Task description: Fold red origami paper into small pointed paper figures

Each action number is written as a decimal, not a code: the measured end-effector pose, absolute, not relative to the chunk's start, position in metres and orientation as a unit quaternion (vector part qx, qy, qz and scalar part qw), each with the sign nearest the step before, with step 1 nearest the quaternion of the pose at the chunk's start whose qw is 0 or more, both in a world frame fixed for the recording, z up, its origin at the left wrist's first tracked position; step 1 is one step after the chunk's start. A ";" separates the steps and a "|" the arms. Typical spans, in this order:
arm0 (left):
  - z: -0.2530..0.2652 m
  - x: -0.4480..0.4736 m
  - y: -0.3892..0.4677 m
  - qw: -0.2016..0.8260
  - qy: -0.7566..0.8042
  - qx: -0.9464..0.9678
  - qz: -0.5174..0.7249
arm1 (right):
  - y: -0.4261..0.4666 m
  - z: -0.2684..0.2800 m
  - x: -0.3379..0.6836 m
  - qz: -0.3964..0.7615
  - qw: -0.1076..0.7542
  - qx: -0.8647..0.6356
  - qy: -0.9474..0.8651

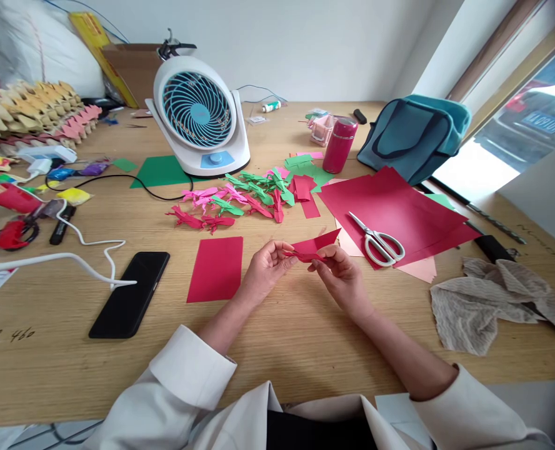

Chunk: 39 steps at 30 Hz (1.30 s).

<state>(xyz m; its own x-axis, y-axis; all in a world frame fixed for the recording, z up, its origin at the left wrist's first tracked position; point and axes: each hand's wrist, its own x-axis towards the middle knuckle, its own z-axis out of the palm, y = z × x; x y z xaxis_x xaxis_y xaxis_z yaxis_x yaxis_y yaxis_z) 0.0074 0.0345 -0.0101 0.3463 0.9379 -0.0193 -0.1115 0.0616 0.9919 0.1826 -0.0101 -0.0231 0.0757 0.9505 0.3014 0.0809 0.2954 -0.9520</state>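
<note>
Hands (268, 269) on folded red paper (315, 243)

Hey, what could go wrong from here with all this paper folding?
Pulled unevenly between the left hand and right hand, the folded red paper might tear or crease askew.

The right hand could bump the scissors, which lie close by on the large red sheets.

If running, which I can't tell, the fan might scatter the loose paper shapes.
</note>
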 end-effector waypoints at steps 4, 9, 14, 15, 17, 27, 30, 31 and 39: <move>-0.008 0.007 0.033 0.709 0.346 0.471 0.393 | -0.009 -0.018 0.189 0.214 0.558 -0.468 -0.651; -0.007 0.007 0.031 0.744 0.325 0.439 0.384 | -0.009 -0.013 0.189 0.128 0.537 -0.458 -0.697; -0.005 0.009 0.030 0.704 0.366 0.457 0.401 | -0.009 -0.012 0.188 0.103 0.518 -0.454 -0.718; -0.005 0.009 0.031 0.699 0.373 0.459 0.402 | -0.009 -0.012 0.188 0.099 0.514 -0.452 -0.722; -0.005 0.009 0.031 0.695 0.381 0.461 0.400 | -0.009 -0.011 0.188 0.096 0.506 -0.448 -0.731; -0.005 0.010 0.031 0.680 0.409 0.472 0.385 | -0.010 -0.012 0.193 0.090 0.471 -0.422 -0.769; -0.004 0.009 0.032 0.694 0.399 0.459 0.386 | -0.009 -0.011 0.194 0.086 0.456 -0.409 -0.786; -0.004 0.008 0.032 0.701 0.396 0.452 0.384 | -0.008 -0.011 0.195 0.085 0.454 -0.406 -0.788; -0.004 0.009 0.030 0.683 0.409 0.485 0.362 | -0.006 -0.010 0.199 0.094 0.448 -0.384 -0.802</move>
